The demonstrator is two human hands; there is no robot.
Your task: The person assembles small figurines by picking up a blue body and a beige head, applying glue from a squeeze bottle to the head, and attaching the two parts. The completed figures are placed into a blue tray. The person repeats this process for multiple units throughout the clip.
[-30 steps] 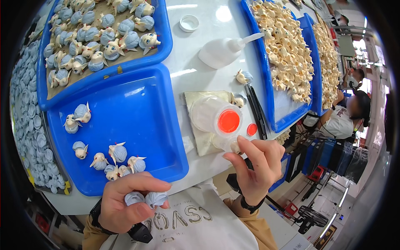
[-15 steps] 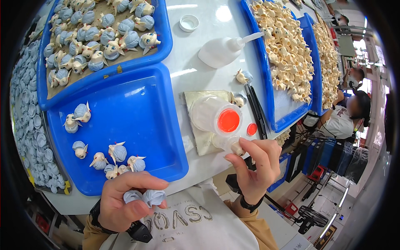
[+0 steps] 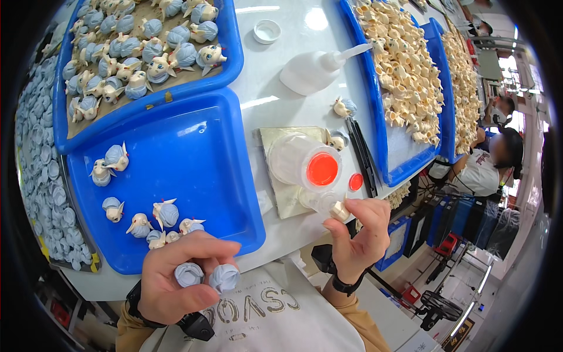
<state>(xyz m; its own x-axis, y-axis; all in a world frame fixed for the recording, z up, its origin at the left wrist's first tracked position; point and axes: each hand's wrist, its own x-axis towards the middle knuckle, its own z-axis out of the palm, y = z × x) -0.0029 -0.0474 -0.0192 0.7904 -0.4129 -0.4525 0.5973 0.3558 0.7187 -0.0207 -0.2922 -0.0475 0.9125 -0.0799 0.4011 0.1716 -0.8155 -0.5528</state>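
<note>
While I watch from beside the white bench (image 3: 270, 108), the entries read as follows.

Left hand (image 3: 167, 276): fingers curled, grasping two blue-grey hair pieces (image 3: 224, 277) side by side above the wearer's lap.

Right hand (image 3: 365, 232): thumb and index finger pinching one cream doll-head part (image 3: 338, 211), just beside a small clear cup (image 3: 324, 201); whether they touch, I cannot tell.

Translucent pot (image 3: 290, 158), red round top: near the pinched part.

Blue tray (image 3: 187, 129): haired doll heads (image 3: 166, 215) lying inside.

Black tweezers (image 3: 362, 157): on the bench, right of the pot.

Handling, in my judgement: a light pinch at the edges, so the small part neither slips nor smears; turning best done by fingertip roll, wrist steady; hair pieces best cradled loosely, folds uncrushed, well apart from anything wet.
</note>
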